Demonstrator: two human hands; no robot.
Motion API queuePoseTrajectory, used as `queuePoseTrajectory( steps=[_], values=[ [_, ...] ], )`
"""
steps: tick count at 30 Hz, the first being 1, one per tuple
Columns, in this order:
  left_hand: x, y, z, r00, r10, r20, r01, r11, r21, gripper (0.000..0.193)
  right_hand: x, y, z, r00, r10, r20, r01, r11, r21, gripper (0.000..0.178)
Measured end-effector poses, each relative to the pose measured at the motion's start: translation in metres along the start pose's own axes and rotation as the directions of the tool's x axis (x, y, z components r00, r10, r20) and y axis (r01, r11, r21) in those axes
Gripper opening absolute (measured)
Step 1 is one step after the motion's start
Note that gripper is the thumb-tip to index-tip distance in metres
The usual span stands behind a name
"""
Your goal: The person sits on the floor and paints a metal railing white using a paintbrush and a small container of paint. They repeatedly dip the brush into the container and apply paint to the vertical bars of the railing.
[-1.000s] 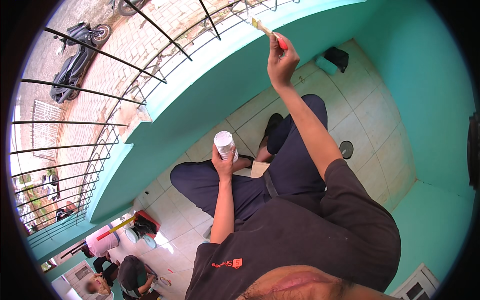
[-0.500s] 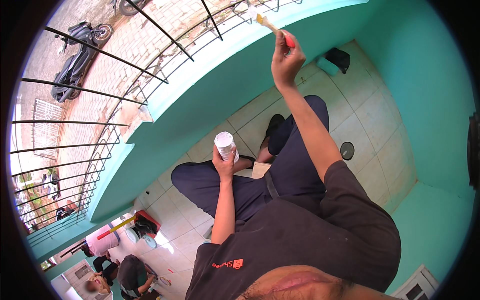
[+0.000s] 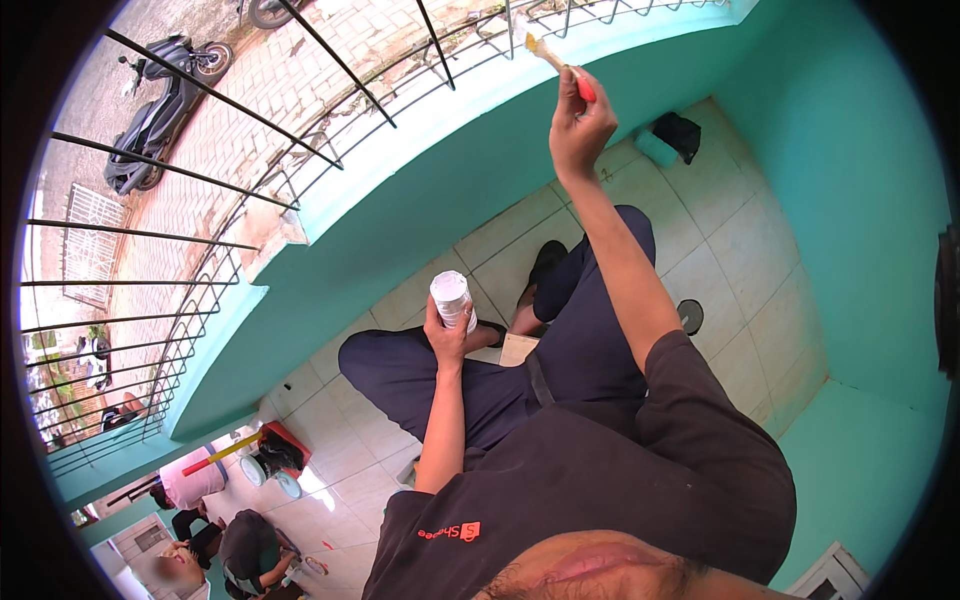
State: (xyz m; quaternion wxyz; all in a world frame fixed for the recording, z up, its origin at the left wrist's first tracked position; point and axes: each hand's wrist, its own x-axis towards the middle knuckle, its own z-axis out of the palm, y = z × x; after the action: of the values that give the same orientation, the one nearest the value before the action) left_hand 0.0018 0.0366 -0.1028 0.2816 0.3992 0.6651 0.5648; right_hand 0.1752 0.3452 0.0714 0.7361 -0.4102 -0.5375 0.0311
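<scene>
My left hand (image 3: 447, 336) is wrapped round a white cylindrical can (image 3: 450, 288), held upright above my bent left leg. Raised and stretched forward, my right hand (image 3: 583, 132) grips a paintbrush (image 3: 546, 53) by its red-ended handle. The bristles look yellowish with white toward the tip, and they are close to the black metal bars (image 3: 435, 45) above the sill. Whether the bristles touch a bar is hard to tell. The far end of the brush blends into the bright background.
A curved turquoise low wall (image 3: 400, 235) with a pale sill runs ahead. A round dark lid-like disc (image 3: 690, 317) and a black bag (image 3: 677, 135) lie on the tiled floor. Two people (image 3: 250, 550) sit at lower left near a red container (image 3: 288, 443). A motorcycle (image 3: 165, 120) stands outside.
My right hand with the paintbrush sits slightly lower and farther right in the picture. The whole view has shifted a little; both hands keep their grips.
</scene>
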Motion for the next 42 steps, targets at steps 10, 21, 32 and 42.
queuePoseTrajectory(
  steps=[10, 21, 32, 42],
  values=[
    [-0.002, -0.004, -0.001, 1.0, -0.001, -0.007, 0.001, 1.0, -0.013, 0.051, -0.001, -0.002, -0.009, 0.965, -0.18, 0.188, 0.197, 0.978, -0.071, 0.015],
    [-0.001, 0.002, 0.0, 1.0, -0.013, -0.015, 0.013, 0.999, -0.037, 0.053, 0.014, -0.002, -0.009, 0.915, -0.351, 0.197, 0.368, 0.928, -0.055, 0.014],
    [0.0, -0.001, -0.002, 1.0, 0.011, -0.029, -0.012, 1.0, -0.027, 0.054, 0.019, -0.007, -0.018, 0.947, -0.236, 0.22, 0.259, 0.962, -0.083, 0.013],
    [0.001, -0.002, -0.001, 0.998, 0.045, -0.038, -0.045, 0.999, -0.002, 0.055, 0.025, -0.004, -0.016, 0.97, -0.223, 0.102, 0.224, 0.975, 0.0, 0.014]
  ],
)
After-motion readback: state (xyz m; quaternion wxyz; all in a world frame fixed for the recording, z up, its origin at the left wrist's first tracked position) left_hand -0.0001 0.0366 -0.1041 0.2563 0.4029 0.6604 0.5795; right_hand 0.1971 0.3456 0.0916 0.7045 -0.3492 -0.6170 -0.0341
